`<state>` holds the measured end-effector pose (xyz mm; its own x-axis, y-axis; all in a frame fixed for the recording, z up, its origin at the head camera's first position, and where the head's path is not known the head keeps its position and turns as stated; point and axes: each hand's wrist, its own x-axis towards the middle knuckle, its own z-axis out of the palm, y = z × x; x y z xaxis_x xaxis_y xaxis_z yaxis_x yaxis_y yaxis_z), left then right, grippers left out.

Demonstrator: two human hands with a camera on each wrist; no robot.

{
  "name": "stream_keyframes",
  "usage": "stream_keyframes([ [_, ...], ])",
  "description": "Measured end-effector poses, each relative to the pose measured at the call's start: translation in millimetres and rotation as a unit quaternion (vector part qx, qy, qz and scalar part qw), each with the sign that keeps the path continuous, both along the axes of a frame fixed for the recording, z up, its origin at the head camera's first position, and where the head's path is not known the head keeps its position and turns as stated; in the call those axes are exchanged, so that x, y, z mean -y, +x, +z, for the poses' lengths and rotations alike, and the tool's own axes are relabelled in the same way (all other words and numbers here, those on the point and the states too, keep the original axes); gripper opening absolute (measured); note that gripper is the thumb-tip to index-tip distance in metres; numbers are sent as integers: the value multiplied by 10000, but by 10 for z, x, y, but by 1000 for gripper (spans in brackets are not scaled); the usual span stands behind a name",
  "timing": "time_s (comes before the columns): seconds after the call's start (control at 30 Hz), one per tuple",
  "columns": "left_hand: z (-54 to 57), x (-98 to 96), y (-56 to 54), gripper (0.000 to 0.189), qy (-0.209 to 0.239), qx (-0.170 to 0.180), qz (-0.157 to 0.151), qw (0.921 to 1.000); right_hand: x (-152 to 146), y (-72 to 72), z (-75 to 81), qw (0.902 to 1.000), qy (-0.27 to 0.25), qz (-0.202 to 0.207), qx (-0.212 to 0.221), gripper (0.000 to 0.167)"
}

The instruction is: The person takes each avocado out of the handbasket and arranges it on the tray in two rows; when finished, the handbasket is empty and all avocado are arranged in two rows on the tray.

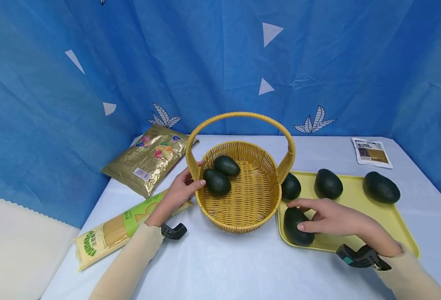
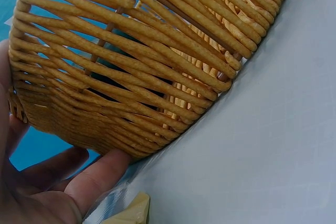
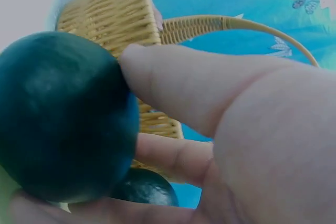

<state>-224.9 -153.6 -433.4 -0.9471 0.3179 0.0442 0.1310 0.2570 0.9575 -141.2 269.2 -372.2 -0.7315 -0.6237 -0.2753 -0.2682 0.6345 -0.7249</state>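
A yellow wicker basket (image 1: 246, 210) with a tall arched handle stands mid-table, two dark green avocados (image 1: 217, 182) lying at its left side. My left hand (image 1: 179, 191) grips the basket's left rim, thumb over the edge. In the left wrist view, its fingers (image 2: 102, 177) support the woven wall from outside. To the right, my right hand (image 1: 333, 216) holds an avocado (image 1: 294, 229) between thumb and fingers at the near left corner of a yellow tray (image 1: 378, 225). That avocado (image 3: 63, 114) fills much of the right wrist view.
Three more avocados (image 1: 328, 184) lie on the tray, one close beside the basket. A gold foil bag (image 1: 149, 156) lies at the back left, with a long pasta packet (image 1: 117, 229) in front of it. At the back right is a small white sachet (image 1: 372, 153).
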Motion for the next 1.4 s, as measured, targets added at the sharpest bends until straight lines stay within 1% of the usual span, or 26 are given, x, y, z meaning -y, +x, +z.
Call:
stream_keyframes([
  [0.13, -7, 4, -3, 64, -12, 3, -4, 10000, 25, -1, -29, 9998, -80, 2, -159, 55],
  [0.27, -10, 3, -10, 63, -18, 6, 5, 10000, 67, 5, -42, 9994, -137, -130, -303, 52],
  [0.47, -10, 4, -16, 63, -39, -46, 21, 10000, 85, 4, -57, 9994, -284, -180, -10, 53],
  [0.7, -4, 6, -12, 63, -41, -34, 33, 10000, 54, -2, -6, 9990, -153, -197, 379, 62],
  [0.8, -4, 6, -14, 63, -38, -20, 41, 10000, 34, -7, 7, 9985, -102, -222, 486, 63],
  [0.9, -4, 5, -14, 63, -41, -14, 52, 10000, 10, -9, 22, 9985, -26, -245, 491, 64],
  [1.07, 0, 6, -12, 63, -55, -38, 49, 10000, -34, -4, 61, 9985, -51, -287, 456, 64],
  [1.27, 0, -4, -17, 63, 50, -135, -1, 9999, -70, -4, 99, 9988, -95, -253, 397, 62],
  [1.33, -5, -5, -14, 63, 56, -131, -5, 9999, -81, -7, 121, 9994, -69, -205, 269, 60],
  [1.4, -12, 0, -7, 63, 32, -124, -9, 9999, -82, -19, 159, 9999, -7, -140, 50, 57],
])
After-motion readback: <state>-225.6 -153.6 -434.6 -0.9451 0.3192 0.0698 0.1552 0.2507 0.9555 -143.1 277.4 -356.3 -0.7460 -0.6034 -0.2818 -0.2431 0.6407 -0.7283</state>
